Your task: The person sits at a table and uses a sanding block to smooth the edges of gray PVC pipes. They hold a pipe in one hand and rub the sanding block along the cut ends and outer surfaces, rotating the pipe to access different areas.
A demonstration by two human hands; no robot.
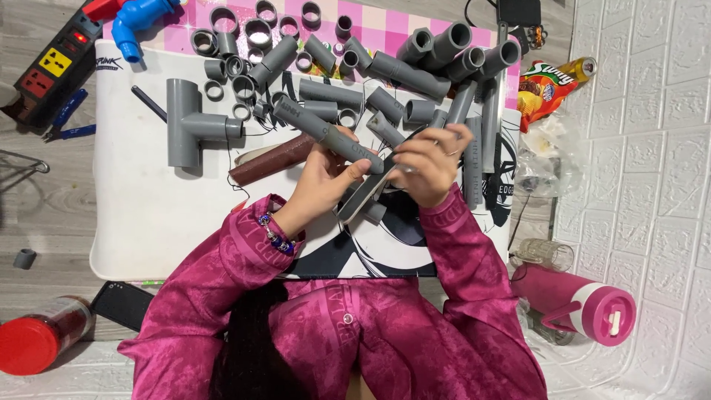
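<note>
My left hand grips a long grey plastic pipe that slants up and to the left over the white mat. My right hand holds a flat dark sanding block with a pale edge, pressed against the pipe's near end. Both wrists come out of magenta sleeves, and a beaded bracelet sits on the left one. A roll of brown sandpaper lies just left of my left hand.
Many short grey pipe pieces and rings litter the mat's far side, with a large grey tee fitting at left. A blue elbow, power strip, red-capped jar, snack bag and pink bottle surround the mat.
</note>
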